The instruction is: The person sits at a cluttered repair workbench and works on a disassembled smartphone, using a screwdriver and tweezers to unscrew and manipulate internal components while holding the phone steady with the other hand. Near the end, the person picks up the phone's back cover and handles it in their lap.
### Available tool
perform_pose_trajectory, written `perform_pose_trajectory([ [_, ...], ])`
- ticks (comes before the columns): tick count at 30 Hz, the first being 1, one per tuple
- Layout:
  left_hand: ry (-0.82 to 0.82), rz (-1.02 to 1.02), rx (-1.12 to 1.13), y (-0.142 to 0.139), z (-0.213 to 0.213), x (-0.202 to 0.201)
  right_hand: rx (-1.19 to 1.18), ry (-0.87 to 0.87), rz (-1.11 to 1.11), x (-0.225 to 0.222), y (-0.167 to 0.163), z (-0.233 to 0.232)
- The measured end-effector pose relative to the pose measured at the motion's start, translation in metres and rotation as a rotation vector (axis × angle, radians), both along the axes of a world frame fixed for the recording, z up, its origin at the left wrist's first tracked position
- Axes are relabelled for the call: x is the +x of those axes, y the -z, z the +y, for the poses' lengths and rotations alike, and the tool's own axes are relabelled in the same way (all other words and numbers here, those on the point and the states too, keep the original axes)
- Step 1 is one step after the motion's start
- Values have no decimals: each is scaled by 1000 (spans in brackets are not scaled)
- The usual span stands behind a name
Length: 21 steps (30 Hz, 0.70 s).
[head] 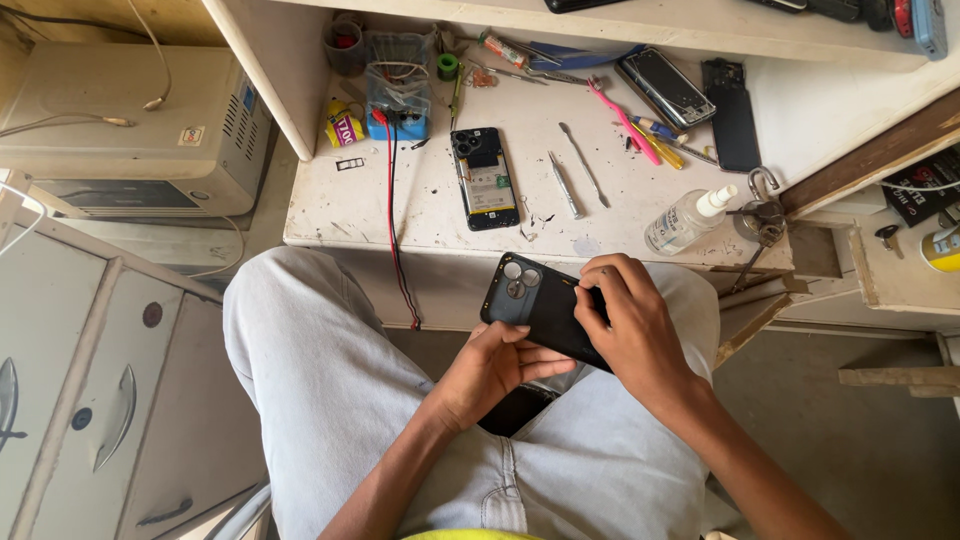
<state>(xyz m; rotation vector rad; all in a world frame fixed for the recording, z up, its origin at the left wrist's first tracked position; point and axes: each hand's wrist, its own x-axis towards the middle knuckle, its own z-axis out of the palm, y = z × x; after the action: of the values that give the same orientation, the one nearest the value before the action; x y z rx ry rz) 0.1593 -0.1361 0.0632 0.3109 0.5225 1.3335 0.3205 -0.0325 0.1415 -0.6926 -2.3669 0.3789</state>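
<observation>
I hold a black phone back cover (535,305) with round camera cut-outs over my lap. My left hand (495,368) supports it from below. My right hand (622,315) grips its right end, fingertips pressed on the top edge. On the white workbench (350,215) ahead lies an opened phone (483,177) with its insides showing, apart from both hands.
On the bench: two metal pry tools (565,185), a pink toothbrush (622,118), a clear squeeze bottle (688,219), another phone (665,87), a black panel (733,118), a blue box with wires (398,100), a padlock (762,212). A beige machine (130,130) stands left.
</observation>
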Motion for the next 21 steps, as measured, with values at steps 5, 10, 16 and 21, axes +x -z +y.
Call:
perform_pose_trajectory([
  [5, 0, 8, 14, -1, 0, 0, -73, 10, 21, 0, 0, 2],
  [10, 7, 27, 8, -2, 0, 0, -61, -17, -21, 2, -3, 3],
  [16, 12, 38, 19, 0, 0, 0, -36, -12, -30, 2, -2, 3],
  [21, 23, 58, 10, 0, 0, 2, 25, 9, -73, 3, -1, 3],
])
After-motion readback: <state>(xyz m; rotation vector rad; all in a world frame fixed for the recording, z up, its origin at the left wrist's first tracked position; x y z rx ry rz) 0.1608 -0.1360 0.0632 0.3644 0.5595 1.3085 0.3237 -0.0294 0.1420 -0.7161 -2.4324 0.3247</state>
